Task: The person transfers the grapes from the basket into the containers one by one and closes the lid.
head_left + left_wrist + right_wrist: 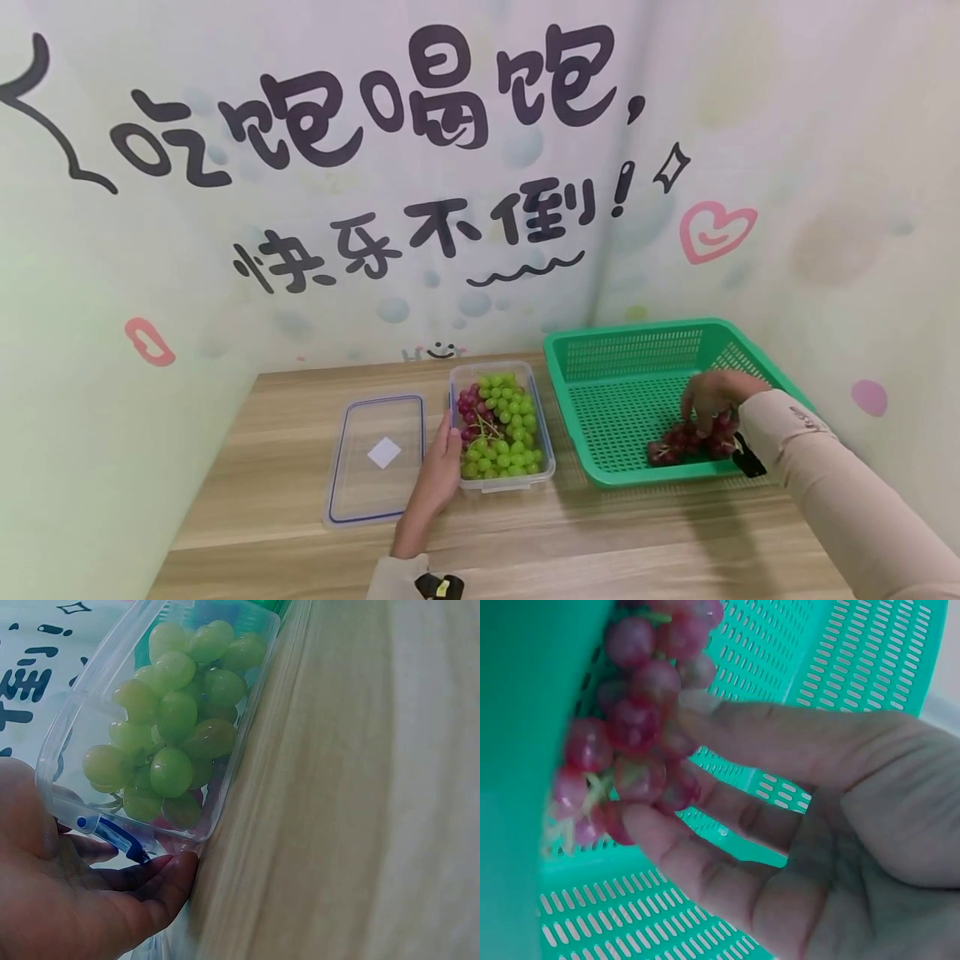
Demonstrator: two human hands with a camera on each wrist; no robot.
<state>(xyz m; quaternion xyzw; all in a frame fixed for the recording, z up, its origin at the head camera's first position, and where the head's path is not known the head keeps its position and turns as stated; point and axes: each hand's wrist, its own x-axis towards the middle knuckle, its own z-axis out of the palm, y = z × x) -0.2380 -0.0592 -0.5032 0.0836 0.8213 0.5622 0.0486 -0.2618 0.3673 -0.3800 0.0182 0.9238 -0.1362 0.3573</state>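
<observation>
A clear plastic food container [547, 467] holds bunches of green grapes [515, 408] and red grapes [468, 403]. My left hand [441, 462] holds its left side, the thumb by the rim and the fingertips low against the wall, near a blue-edged clip [112, 835] in the left wrist view. Inside the green plastic basket [600, 400], my right hand [712, 398] reaches down to a bunch of red grapes [678, 442] at the near right corner. Thumb and fingers grip the bunch [634, 724] from the side in the right wrist view.
Left of the container, a clear lid [352, 467] with a blue seal and a white square label [384, 452] lies flat on the wooden table [255, 467]. A printed wall hanging [375, 317] stands along the table's back edge. The basket's raised walls surround the right hand.
</observation>
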